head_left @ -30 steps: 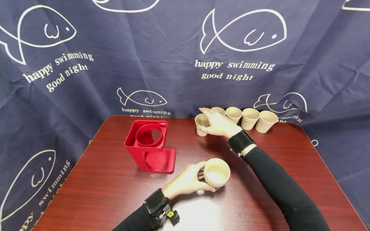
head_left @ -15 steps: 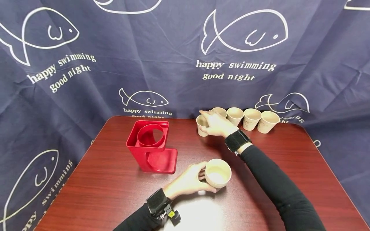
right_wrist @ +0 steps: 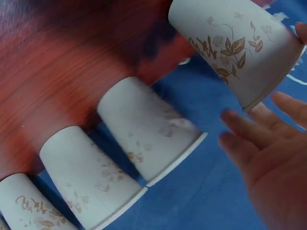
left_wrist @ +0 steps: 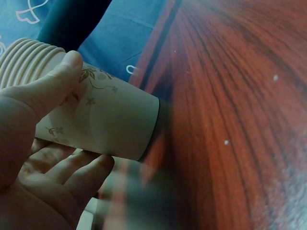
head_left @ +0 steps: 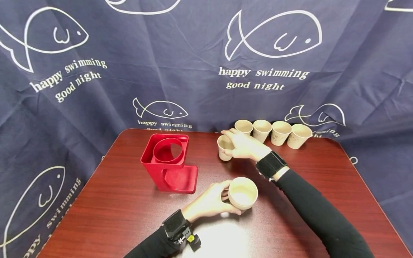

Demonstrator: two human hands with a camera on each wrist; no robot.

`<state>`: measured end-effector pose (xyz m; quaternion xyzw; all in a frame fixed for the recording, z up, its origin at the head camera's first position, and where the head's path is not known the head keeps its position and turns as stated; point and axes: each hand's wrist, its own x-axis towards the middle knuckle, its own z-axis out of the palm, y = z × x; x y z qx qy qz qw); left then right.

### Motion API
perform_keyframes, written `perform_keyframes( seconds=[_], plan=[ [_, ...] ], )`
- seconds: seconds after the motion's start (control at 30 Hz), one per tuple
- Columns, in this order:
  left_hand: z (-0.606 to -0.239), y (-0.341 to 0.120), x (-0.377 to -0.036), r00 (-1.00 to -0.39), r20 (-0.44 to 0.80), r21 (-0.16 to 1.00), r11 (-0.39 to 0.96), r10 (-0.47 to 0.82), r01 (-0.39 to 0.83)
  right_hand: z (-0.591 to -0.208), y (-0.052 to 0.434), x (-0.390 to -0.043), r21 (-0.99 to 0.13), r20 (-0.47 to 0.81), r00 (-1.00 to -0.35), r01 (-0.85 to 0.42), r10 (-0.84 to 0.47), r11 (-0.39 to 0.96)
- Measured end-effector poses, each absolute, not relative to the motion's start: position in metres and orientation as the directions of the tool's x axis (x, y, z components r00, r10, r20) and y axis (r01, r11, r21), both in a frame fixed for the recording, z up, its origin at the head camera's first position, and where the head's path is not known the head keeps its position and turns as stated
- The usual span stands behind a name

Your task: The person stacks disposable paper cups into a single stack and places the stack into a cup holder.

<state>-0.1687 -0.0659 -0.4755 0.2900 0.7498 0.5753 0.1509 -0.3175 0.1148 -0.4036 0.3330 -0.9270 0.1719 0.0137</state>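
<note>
- Head view: left hand [head_left: 211,202] wrapped around a stack of beige paper cups [head_left: 242,192], thumb over the top side and fingers curled beneath, stack tipped with its mouth toward the camera, near the middle of the dark red wooden table [head_left: 113,211], toward the near edge.
- Right hand [head_left: 244,146] closed on a single beige paper cup with a leaf print [head_left: 224,147], fingers over its far rim and thumb on its near side, cup upright just inward of the far edge.
- Row of four more upright beige paper cups [head_left: 280,132] along the far edge toward the far right corner, nearest one just behind the right hand, apart from the held cup.
- Red plastic cup holder with a round opening [head_left: 167,163] left of centre, well apart from both hands.
- Navy fish-print cloth [head_left: 193,53] hung behind and around the table.
- Left wrist view: left thumb and curled fingers [left_wrist: 72,165] gripping the stack [left_wrist: 103,120] by its outermost cup, stacked rims fanned at the upper left, base end pointed at the tabletop [left_wrist: 230,96].
- Right wrist view: single leaf-print cup [right_wrist: 237,50] at the upper right, right fingers [right_wrist: 252,129] just beside its rim, contact not clear here.
- Three of the row cups [right_wrist: 144,127] side by side on the table [right_wrist: 57,57], against the cloth [right_wrist: 192,191].
</note>
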Motion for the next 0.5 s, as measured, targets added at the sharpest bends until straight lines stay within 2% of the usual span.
perform_keyframes(
  seconds=[0.3, 0.5],
  plan=[
    [-0.479, -0.066, -0.168, -0.779, 0.108, 0.967, 0.117, 0.618, 0.227, -0.381, 0.131, -0.276, -0.373, 0.262, -0.694, -0.714, -0.671, 0.592],
    [-0.479, -0.066, -0.169, -0.775, 0.111, 0.969, 0.105, 0.622, 0.224, -0.353, 0.149, -0.244, -0.404, 0.296, -0.688, -0.719, -0.663, 0.566]
  ],
)
